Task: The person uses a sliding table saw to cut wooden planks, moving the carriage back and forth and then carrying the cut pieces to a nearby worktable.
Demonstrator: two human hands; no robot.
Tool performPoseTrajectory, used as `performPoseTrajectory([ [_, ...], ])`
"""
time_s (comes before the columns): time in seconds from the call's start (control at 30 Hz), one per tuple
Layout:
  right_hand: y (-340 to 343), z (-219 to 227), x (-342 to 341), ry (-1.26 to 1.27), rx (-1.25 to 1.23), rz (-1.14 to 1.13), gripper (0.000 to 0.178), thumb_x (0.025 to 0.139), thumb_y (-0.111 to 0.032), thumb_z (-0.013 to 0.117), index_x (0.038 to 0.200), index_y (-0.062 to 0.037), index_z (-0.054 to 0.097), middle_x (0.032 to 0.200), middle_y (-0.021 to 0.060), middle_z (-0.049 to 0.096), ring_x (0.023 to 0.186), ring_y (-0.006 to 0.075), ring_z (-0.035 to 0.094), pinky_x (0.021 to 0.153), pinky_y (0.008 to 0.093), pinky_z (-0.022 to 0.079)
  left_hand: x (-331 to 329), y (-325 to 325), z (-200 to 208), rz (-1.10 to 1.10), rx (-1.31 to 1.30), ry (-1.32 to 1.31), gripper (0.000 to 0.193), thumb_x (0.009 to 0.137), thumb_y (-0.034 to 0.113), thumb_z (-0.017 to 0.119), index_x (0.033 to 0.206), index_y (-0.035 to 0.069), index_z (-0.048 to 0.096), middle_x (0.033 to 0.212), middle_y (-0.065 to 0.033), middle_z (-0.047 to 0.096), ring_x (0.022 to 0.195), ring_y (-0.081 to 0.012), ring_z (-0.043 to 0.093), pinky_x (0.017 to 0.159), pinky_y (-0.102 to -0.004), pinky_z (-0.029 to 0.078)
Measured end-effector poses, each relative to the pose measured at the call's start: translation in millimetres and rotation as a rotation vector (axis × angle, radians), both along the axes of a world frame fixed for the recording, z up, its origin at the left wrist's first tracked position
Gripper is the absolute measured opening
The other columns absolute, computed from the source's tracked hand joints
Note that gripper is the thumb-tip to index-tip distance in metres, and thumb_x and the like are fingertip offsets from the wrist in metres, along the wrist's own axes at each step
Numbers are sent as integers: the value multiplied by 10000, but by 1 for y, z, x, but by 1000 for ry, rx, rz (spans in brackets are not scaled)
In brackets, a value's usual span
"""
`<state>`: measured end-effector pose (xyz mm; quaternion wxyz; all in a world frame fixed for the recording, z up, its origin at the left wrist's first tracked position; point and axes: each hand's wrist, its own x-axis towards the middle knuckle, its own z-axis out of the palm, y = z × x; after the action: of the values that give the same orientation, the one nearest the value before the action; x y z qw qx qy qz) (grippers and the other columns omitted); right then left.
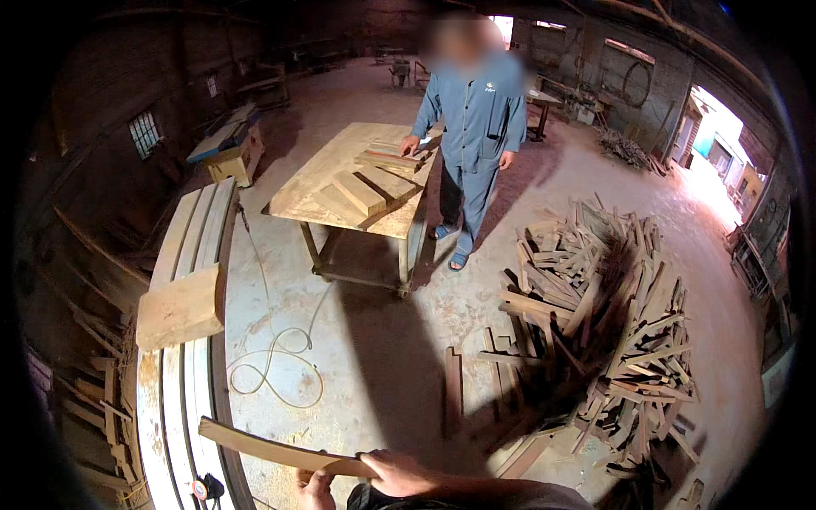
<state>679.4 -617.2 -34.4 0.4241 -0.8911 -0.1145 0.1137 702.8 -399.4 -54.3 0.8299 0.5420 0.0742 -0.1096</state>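
Nearest me: right hand (398, 473) fingers curled over a curved wood strip (272, 449), low centre above the floor. Left hand (314, 490) under it; I can't tell its grip. Scrap pile (595, 327) to the right.

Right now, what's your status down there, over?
Both hands gripping: right hand, left hand on curved wood strip. Scrap pile right. Cable on floor ahead.

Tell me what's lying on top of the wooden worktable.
On the worktable lie several flat wooden boards; a co-worker's hand rests on the far stack. The tabletop beneath the boards is hidden.
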Motion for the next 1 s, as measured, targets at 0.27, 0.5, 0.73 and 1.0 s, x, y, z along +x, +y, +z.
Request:
performPoseTrajectory([
  [0.27,-87,-8,110,273,-53,-299,466,900,-331,707,1208,-9,570,1030,244,665,981,395,663,823,489,520,170,-114,12,-285,-66,87,243,892,-17,662,1131,-44,629,1051,-134,726,988,-227,699,924,-368,544],
  [0.5,-146,33,211,431,-115,-554,468,915,-360,671,1230,-24,589,1100,238,674,1068,408,647,901,484,512,315,-190,9,-676,-26,8,282,934,99,716,1172,-24,626,1138,-106,720,1051,-197,679,947,-351,527],
  [0.73,-214,39,298,522,-31,-658,613,874,-343,725,1365,-45,511,1197,225,643,1107,415,627,915,492,516,419,-278,-4,-867,-47,80,307,925,20,684,1226,8,627,1145,-64,711,1059,-167,652,911,-329,519],
  [1.0,-337,-35,393,300,12,-570,494,885,-315,698,1270,-36,566,1105,229,676,1057,433,643,882,498,523,512,-381,-4,-783,123,87,353,903,-5,708,1240,13,604,1148,-69,705,1083,-180,651,945,-348,524],
])
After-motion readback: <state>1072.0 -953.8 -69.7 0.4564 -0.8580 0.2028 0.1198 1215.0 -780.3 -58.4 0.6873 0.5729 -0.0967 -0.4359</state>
